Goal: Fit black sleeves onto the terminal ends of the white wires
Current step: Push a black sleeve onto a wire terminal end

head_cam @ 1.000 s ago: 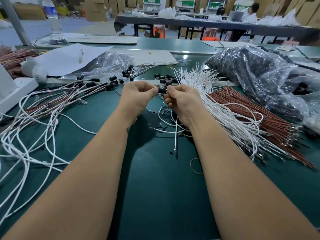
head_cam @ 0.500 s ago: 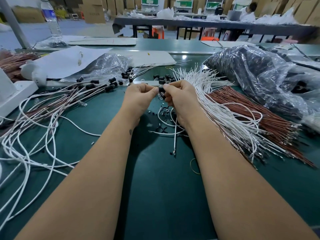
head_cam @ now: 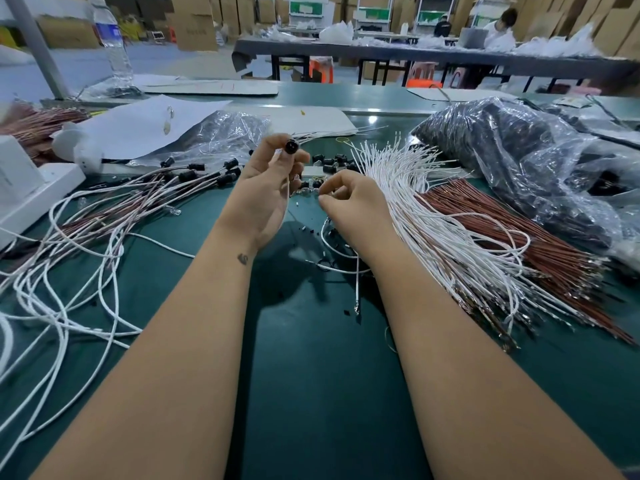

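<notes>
A black sleeve (head_cam: 290, 146) is pinched between the thumb and fingertips of the left hand (head_cam: 265, 192), which is raised above the green mat (head_cam: 311, 375) with the palm turned inward; the sleeve's open end is turned toward the camera. The right hand (head_cam: 349, 202) is held just beside it, lower, with the fingers curled and the thumb and forefinger pressed together; whether a white wire (head_cam: 356, 282) is held in that pinch cannot be told, though one is seen hanging below the wrist with its metal terminal near the mat. Loose black sleeves (head_cam: 332, 162) are scattered on the mat just beyond both hands. A fanned bundle of white wires (head_cam: 433, 216) is laid to the right, touching a bundle of brown wires (head_cam: 512, 237). Wires already fitted with sleeves (head_cam: 194, 176) are spread on the left. A clear bag of black parts (head_cam: 519, 161) is seen at the far right, and a water bottle (head_cam: 112, 39) stands at the far left.
</notes>
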